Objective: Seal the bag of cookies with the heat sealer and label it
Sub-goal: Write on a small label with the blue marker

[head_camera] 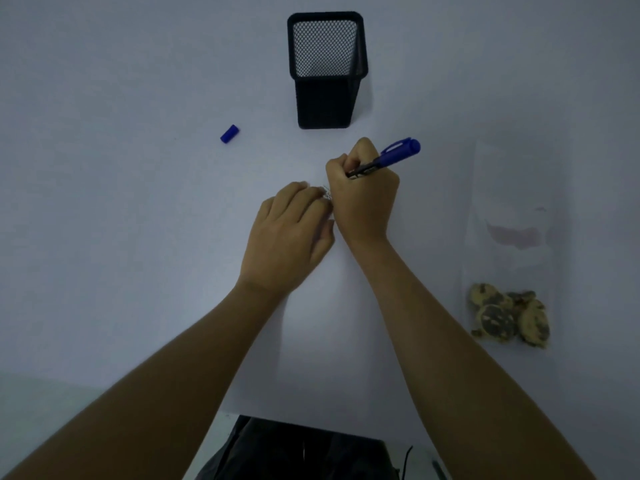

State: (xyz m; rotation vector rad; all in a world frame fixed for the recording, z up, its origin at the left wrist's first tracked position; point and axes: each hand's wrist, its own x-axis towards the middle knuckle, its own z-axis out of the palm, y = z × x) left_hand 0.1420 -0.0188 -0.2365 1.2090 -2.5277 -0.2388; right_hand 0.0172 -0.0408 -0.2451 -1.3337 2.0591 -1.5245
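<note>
My right hand (pixel 363 195) grips a blue marker (pixel 394 155) in a writing hold, its tip hidden under my fingers and pointing down at the white table. My left hand (pixel 291 233) lies flat beside it, fingers pressing on a small white label (pixel 327 195) of which only a sliver shows between the hands. The clear bag of cookies (pixel 512 216) lies at the right, apart from both hands, with several chocolate-chip cookies (pixel 509 317) gathered at its near end. The marker's blue cap (pixel 229 134) lies loose at the left.
A black mesh pen holder (pixel 327 71) stands upright behind my hands at the table's far middle. A black object (pixel 304 448) sits at the table's near edge between my forearms, with a thin cable beside it.
</note>
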